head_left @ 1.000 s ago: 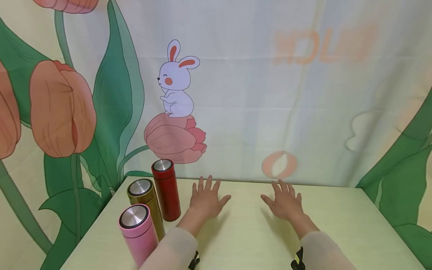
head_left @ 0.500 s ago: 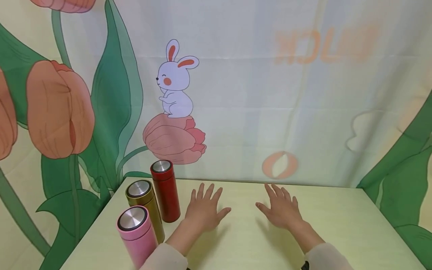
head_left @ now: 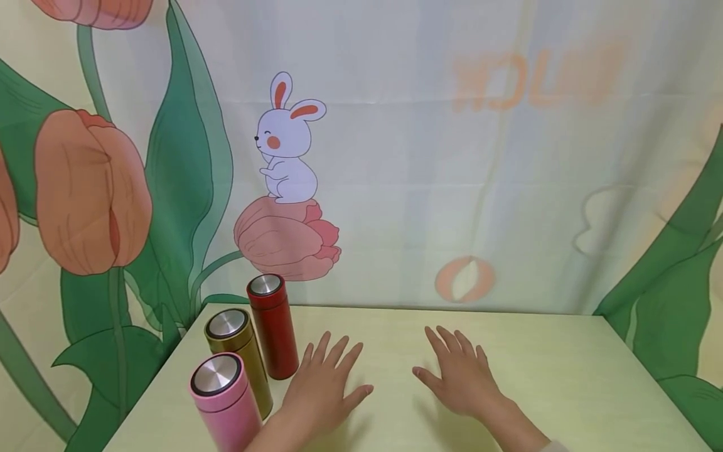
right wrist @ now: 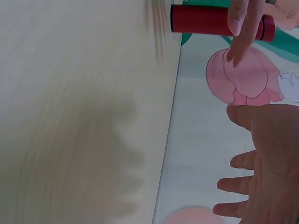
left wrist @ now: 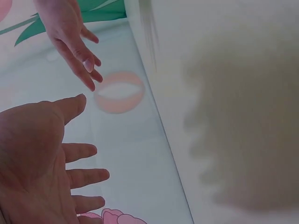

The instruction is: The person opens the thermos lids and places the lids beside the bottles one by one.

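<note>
Three flasks with silver-topped lids stand upright at the table's left: a pink flask (head_left: 227, 402) in front, a gold flask (head_left: 248, 358) behind it, and a red flask (head_left: 275, 333) farthest back. My left hand (head_left: 324, 389) hovers over the table just right of them, fingers spread, holding nothing. To its right, my right hand (head_left: 460, 376) is also held above the table with fingers extended and nothing in it. In the right wrist view the red flask (right wrist: 201, 19) shows partly behind the left hand's fingers. Both palms appear in the wrist views, casting shadows on the tabletop.
The pale wooden table (head_left: 565, 364) ends at a straight back edge. Behind it hangs a curtain (head_left: 390, 157) printed with tulips, leaves and a white rabbit (head_left: 290, 150).
Both hands have drawn back toward me and slightly left, sleeves sliding mostly out of view. The head view has shifted slightly. The flasks stay in place.
</note>
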Demonstrator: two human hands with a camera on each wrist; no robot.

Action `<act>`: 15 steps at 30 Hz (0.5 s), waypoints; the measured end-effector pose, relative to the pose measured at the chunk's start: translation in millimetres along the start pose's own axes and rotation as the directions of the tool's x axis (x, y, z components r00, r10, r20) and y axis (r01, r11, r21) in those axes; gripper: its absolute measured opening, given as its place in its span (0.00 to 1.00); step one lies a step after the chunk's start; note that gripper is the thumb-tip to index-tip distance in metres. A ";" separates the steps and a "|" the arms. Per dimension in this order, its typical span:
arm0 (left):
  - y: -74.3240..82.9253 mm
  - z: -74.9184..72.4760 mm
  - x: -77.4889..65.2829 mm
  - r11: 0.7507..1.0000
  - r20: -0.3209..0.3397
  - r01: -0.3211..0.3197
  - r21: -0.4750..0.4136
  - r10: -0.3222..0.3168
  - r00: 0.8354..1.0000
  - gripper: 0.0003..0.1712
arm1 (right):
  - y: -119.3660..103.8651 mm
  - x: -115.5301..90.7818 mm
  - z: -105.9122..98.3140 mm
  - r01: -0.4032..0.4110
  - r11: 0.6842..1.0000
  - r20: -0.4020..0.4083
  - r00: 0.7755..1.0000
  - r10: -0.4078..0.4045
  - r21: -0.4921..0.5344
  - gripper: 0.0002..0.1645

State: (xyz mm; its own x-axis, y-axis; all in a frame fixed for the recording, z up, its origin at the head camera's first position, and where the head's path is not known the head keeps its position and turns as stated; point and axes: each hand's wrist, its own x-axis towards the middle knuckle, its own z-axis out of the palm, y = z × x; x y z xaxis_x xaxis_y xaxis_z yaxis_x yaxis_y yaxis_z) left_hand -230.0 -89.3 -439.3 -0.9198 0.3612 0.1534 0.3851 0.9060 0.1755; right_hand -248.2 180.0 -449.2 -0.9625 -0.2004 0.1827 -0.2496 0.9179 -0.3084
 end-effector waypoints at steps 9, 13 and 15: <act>-8.2 2.0 -29.3 0.999 0.125 0.008 -0.035 -0.003 0.992 0.46 | -18.3 -22.4 2.5 0.002 1.000 0.011 1.000 -0.002 0.000 0.46; -12.4 2.6 -40.2 0.998 0.162 0.019 -0.064 -0.008 0.987 0.48 | -24.2 -28.6 5.8 0.011 1.000 0.014 1.000 -0.011 0.000 0.46; -14.5 2.7 -45.3 0.997 0.174 0.015 -0.078 -0.001 0.985 0.48 | -27.4 -31.5 7.1 0.015 1.000 0.020 1.000 -0.015 0.005 0.47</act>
State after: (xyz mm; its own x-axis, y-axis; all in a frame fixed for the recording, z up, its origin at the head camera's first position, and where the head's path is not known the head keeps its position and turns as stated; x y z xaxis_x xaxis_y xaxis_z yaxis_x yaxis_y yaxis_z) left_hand -194.2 -118.1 -451.3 -0.9193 0.3931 -0.0188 0.3761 0.8915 0.2527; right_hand -211.8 158.7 -453.1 -0.9607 -0.2205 0.1687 -0.2641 0.9131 -0.3105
